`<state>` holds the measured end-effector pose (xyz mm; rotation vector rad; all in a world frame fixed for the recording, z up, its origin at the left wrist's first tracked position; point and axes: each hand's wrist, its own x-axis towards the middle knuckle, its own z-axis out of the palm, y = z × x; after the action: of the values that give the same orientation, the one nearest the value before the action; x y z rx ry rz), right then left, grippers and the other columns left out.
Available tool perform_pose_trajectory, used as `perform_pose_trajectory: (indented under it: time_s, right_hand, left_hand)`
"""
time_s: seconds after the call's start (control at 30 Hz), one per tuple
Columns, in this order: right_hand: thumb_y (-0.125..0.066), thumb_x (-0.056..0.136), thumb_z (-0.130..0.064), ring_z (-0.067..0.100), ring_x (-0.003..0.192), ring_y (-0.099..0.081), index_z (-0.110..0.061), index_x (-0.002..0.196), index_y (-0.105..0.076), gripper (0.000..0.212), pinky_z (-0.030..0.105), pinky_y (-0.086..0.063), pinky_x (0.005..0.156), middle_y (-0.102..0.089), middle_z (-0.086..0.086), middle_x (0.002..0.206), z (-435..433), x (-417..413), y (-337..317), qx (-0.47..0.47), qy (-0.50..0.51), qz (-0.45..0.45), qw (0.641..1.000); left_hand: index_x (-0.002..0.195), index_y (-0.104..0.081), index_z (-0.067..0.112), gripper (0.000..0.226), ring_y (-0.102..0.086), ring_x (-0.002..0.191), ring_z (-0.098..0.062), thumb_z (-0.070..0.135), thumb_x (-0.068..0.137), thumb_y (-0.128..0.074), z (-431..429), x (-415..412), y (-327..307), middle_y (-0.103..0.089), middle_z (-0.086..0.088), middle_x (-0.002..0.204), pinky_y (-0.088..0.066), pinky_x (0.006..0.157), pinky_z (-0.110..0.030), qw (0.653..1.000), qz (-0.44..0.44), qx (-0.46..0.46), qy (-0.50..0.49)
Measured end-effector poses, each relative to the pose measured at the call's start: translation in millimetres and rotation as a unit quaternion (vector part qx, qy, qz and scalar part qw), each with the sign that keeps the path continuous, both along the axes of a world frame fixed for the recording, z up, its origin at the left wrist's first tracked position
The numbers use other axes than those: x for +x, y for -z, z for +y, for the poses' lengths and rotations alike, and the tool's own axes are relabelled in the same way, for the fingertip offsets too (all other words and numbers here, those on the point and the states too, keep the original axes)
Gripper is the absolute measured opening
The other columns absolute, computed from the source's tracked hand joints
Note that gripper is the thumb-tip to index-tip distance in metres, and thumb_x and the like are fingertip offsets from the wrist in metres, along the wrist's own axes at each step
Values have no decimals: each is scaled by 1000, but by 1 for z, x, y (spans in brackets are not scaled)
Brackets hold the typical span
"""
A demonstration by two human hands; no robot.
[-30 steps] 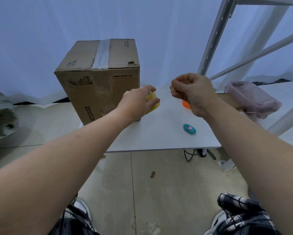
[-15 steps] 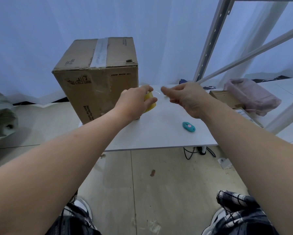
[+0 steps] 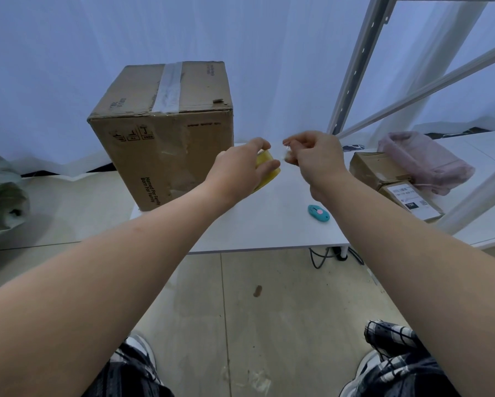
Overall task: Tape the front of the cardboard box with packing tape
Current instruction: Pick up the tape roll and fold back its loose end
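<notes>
Your cardboard box [image 3: 166, 133] stands upright on the left end of the white counter [image 3: 269, 224], an old strip of tape along its top, its front face toward you. Just right of it, your left hand [image 3: 237, 170] is closed around the yellow roll of packing tape [image 3: 266, 171], held above the counter near the box's lower right corner. Your right hand [image 3: 315, 156] is close beside it, fingertips pinched on what looks like the clear tape end; the film itself is hard to make out. Your left hand hides most of the roll. Farther right, a teal box cutter [image 3: 318, 213] lies on the counter, well apart from the small parcels [image 3: 392, 181]. Half a second ago your right hand sat lower with fingers extended; now it is raised and curled.
</notes>
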<state>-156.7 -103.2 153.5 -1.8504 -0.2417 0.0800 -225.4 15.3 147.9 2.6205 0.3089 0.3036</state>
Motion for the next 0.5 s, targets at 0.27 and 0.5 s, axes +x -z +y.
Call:
perform_pose_trajectory:
  time_s: [0.27, 0.5]
  right_hand:
    - [-55, 84, 10, 21, 73, -66, -8, 84, -66, 21, 30, -58, 79, -66, 15, 87, 0, -3, -4, 179, -31, 157, 971]
    - [-68, 81, -4, 19, 88, -66, -4, 92, -66, 11, 31, -53, 89, -67, 8, 90, 1, -6, -5, 87, -101, 147, 980]
  left_hand:
    - [133, -45, 23, 45, -60, 103, -28, 45, 94, -49, 2, -4, 0, -63, -7, 120, -50, 90, -38, 1000, 1, 24, 2]
    - [133, -47, 18, 46, -59, 108, -28, 43, 95, -49, 5, -8, -3, -63, -8, 122, -45, 93, -38, 999, -11, 52, 3]
